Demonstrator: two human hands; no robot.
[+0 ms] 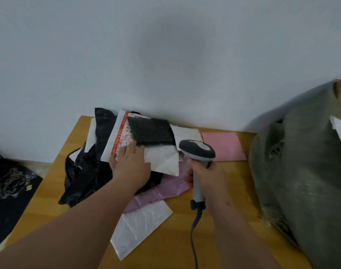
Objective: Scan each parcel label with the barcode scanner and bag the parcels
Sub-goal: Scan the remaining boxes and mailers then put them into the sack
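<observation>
- Gripping the barcode scanner (197,152) by its handle, right hand (206,177) aims the head at the parcel pile near the table's (220,220) far edge.
- Left hand (130,166), fingers straight, presses the white mailer (160,162) flat, likely steadying it for scanning.
- Grey woven sack (305,162) stands at the right edge, probably for bagging.

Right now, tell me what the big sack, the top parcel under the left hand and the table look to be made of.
Sack: probably woven plastic, dull grey-green; coarse weave and frayed edge show.
Top parcel: likely thin plastic film mailer, white, slightly glossy, with creases and sheen; the left hand rests on it.
Table: wood or wood-look laminate, yellow-brown, smooth, faint grain lines; which one is unclear.
</observation>
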